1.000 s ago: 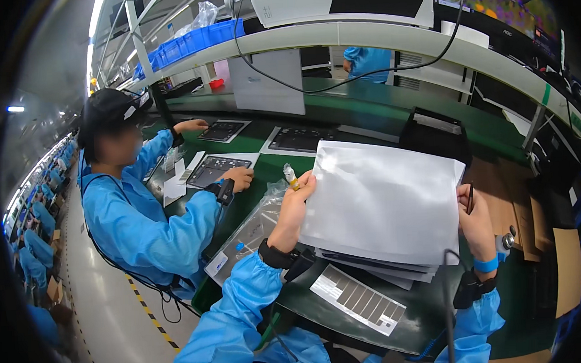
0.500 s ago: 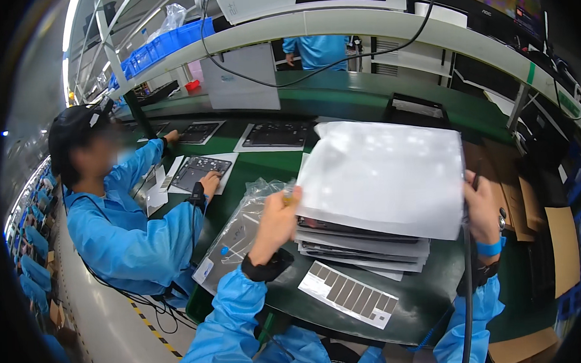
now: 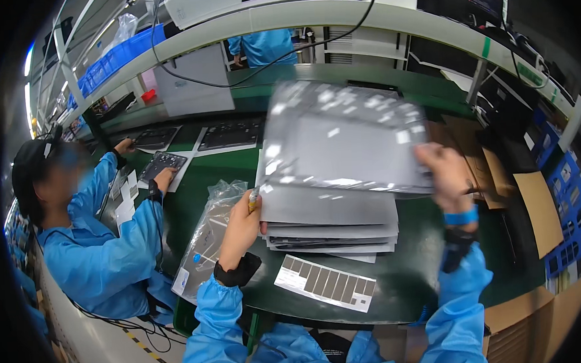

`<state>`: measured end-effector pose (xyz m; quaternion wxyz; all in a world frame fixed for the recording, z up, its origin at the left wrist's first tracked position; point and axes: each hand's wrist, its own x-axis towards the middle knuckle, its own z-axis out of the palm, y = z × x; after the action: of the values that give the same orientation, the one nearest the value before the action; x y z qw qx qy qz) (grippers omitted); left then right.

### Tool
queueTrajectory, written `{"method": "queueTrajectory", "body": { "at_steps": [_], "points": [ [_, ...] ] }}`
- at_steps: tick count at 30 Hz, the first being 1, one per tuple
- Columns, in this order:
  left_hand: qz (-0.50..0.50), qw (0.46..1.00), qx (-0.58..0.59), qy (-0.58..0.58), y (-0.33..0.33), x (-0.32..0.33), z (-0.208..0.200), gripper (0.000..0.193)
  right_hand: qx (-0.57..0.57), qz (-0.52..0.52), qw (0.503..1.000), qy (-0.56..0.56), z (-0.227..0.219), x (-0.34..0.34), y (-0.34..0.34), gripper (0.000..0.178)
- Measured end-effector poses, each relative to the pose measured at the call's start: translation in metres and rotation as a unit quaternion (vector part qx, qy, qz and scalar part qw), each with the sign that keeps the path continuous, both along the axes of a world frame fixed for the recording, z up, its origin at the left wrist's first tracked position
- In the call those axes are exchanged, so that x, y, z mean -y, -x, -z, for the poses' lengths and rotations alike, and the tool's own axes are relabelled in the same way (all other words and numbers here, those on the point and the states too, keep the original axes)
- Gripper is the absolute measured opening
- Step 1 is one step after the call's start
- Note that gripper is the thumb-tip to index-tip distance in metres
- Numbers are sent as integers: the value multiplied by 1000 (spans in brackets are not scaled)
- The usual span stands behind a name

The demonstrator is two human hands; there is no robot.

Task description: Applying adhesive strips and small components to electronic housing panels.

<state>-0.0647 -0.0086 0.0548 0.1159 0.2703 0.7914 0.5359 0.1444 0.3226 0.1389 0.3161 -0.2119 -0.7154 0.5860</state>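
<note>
Green workbench (image 3: 438,285) bears a grey stack (image 3: 331,228); both hands (image 3: 240,226) pinch its glossy, blurred silver bag (image 3: 347,140) tilted above.

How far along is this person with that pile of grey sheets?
Done: an emptied clear bag lies left of the pile. In hand: the left hand and right hand hold the top grey sheet raised at both sides. Left: several sheets remain in the stack on the green table.

Green workbench (image 3: 412,286) carries grey panel stack (image 3: 331,228) right of left hand (image 3: 239,229), label sheet (image 3: 325,282) below it, clear bags (image 3: 205,240) to its left
</note>
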Motion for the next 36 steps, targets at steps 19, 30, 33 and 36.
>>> {"method": "queueTrajectory", "body": {
  "at_steps": [19, 30, 33, 36],
  "points": [
    [4, 999, 0, -37, -28, 0, -7, 68, 53, -84, 985, 139, 74, 4, 43, 25],
    [-25, 995, -95, -12, -15, 14, 0, 75, 108, -26, 994, 5, 81, -2, 48, 28],
    [-102, 982, -87, -137, -43, 14, -16, 73, 123, 165, 921, -330, 65, 17, 41, 23],
    [23, 984, 49, -171, -84, -3, -35, 83, 14, 271, 824, -497, 30, 54, 27, 24]
  ]
}}
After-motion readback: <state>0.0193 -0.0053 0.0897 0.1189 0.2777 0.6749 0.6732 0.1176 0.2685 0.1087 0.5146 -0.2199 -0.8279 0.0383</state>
